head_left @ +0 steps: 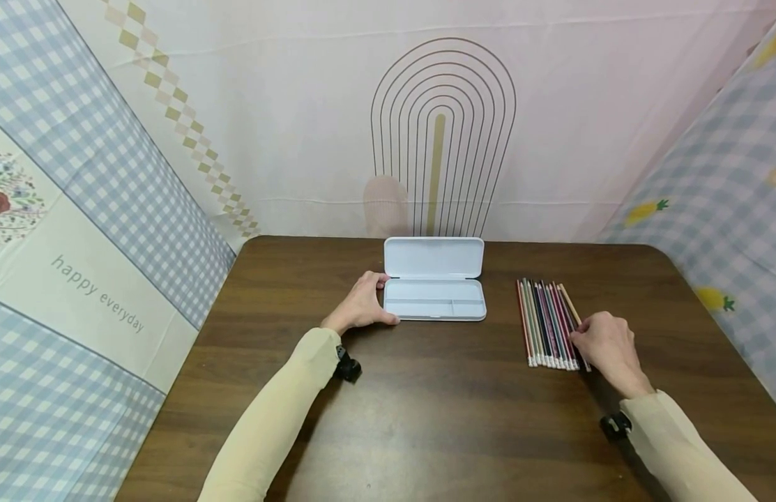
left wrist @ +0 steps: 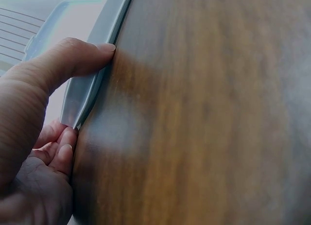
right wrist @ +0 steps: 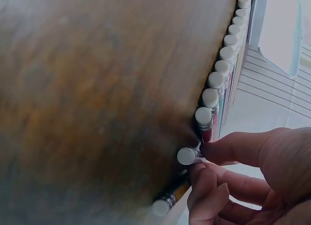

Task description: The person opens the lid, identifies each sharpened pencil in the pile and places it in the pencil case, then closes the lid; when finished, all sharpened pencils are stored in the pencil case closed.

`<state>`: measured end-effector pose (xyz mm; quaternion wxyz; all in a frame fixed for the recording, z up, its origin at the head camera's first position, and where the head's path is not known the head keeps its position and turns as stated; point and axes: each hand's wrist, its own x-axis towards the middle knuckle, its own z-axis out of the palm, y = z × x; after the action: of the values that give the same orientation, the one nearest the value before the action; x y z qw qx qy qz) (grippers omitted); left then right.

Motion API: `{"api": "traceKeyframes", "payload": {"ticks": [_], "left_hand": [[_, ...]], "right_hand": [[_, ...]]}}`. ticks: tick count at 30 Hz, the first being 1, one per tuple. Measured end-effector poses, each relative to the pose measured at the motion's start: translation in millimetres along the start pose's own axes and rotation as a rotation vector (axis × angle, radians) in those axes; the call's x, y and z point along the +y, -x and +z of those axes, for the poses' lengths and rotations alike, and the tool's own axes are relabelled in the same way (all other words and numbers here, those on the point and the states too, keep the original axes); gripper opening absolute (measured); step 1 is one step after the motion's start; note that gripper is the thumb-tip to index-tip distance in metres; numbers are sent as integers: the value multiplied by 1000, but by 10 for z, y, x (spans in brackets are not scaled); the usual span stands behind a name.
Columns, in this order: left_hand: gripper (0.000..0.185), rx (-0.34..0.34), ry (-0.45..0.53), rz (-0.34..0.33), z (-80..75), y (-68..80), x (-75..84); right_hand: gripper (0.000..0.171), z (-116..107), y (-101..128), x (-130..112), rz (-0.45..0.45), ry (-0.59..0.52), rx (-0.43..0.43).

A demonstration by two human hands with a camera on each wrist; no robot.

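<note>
An open white pencil case [head_left: 434, 310] lies on the brown table, its lid [head_left: 434, 257] raised at the back. At the case's left end my left hand [head_left: 365, 303] grips it, thumb on the front edge and fingers round the side. A row of pencils [head_left: 546, 324] with white erasers lies to the right of the case, erasers toward me. My right hand [head_left: 607, 343] is at the row's right end. Its thumb and fingers pinch one pencil [right wrist: 187, 156] near the eraser, while another pencil [right wrist: 164, 205] lies just beyond, apart from the row.
The case's tray has one long divider [head_left: 419, 300] and a short cross divider on the right. Behind the wooden table [head_left: 388, 418] hangs a pale cloth [head_left: 300, 125] with an arch pattern. Checked cloths [head_left: 739, 223] hang at both sides. Each wrist bears a small black camera [head_left: 348, 365].
</note>
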<state>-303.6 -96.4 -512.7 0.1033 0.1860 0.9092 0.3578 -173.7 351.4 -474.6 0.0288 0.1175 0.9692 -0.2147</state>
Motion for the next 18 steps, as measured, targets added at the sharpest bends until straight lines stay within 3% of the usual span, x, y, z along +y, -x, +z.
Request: {"api": "traceKeyframes", "payload": {"ticks": [18], "left_hand": [[93, -4, 9, 3, -17, 8, 12]], "right_hand": [[29, 18, -3, -25, 37, -17, 48]]}}
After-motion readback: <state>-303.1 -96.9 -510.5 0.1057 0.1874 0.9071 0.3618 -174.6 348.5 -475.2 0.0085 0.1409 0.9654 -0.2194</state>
